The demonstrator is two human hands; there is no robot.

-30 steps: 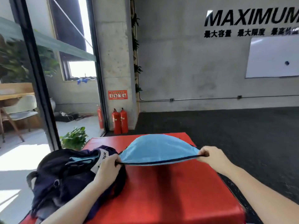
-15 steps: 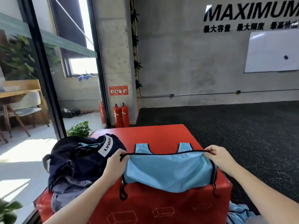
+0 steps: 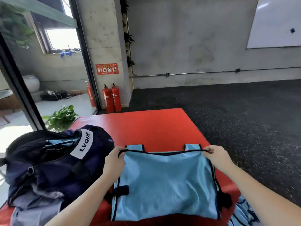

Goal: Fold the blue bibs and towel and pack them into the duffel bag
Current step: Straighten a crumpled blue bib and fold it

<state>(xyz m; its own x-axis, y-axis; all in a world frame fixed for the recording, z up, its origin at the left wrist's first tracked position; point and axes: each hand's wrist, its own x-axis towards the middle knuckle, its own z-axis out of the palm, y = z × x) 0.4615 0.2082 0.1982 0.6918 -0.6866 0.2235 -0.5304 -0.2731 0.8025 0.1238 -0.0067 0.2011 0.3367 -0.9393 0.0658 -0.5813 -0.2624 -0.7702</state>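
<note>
Since a second ago the blue bib [image 3: 164,185] has come down from a billowed arc held in the air to lying spread on the red mat [image 3: 153,128], and the view has tipped downward so the wall lettering is out of frame.

Head view: left hand [image 3: 114,162] pinches the bib's upper left corner at the black edging, fingers curled round the trim. Right hand [image 3: 215,154] pinches the upper right corner the same way, thumb and fingers closed on the black edge. Edge runs taut between the two hands. Two blue straps stick out past that edge, flat on the mat. Bib body lies over the near part of the mat, lower end draping off the near edge; black side trim and a black tab on its left side show.

Dark navy duffel bag [image 3: 53,163] sits on the mat's left side, just beside the left hand, mouth open, white LVQUE label on top, some light blue fabric showing inside. Grey-blue cloth [image 3: 37,207] lies bunched under its near end. More blue fabric [image 3: 242,214] hangs low at bottom right, off the mat.

Background: two red fire extinguishers [image 3: 112,98] against a concrete pillar, a potted plant [image 3: 61,116] by the glass door, a whiteboard [image 3: 275,23] on the grey wall, dark speckled floor [image 3: 244,121].
</note>
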